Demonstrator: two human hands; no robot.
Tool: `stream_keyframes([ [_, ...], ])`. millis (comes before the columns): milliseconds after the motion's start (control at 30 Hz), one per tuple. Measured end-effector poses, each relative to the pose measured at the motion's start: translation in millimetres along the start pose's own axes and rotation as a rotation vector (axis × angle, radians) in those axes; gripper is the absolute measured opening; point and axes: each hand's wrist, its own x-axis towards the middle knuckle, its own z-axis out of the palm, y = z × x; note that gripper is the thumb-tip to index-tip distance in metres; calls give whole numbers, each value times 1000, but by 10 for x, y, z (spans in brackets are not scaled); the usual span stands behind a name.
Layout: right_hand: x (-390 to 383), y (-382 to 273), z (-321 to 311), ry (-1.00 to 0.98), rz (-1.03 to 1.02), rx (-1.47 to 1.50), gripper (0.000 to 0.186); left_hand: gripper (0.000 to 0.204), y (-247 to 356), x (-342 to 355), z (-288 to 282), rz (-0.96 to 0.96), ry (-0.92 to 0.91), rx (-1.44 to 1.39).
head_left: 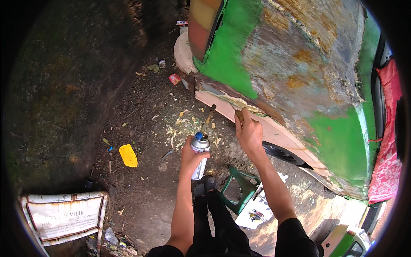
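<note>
My left hand is closed around a white and silver gas canister. Screwed on top of it is a blow torch head with a blue knob, its nozzle aimed up toward the lower edge of the vehicle; I cannot make out a flame. In my right hand is a brown-handled tool, which looks like a scraper, its thin blade reaching the peeling filler along the lower body. The vehicle body shows green paint, bare rusty metal and a pinkish sill.
Scraped flakes litter the dirt ground. A yellow piece lies left. A green plastic stool stands by my feet, beside tools on white sheets. A rusty-framed white sign is at lower left; a tyre shows under the sill.
</note>
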Motion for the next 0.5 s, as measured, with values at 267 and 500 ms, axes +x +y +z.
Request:
stream_keyframes([
  [267, 70, -58, 202, -104, 2, -152, 19, 50, 81, 30, 33, 0, -27, 15],
  [500, 160, -91, 573, -183, 76, -167, 15, 49, 25, 1, -59, -22, 0, 8],
])
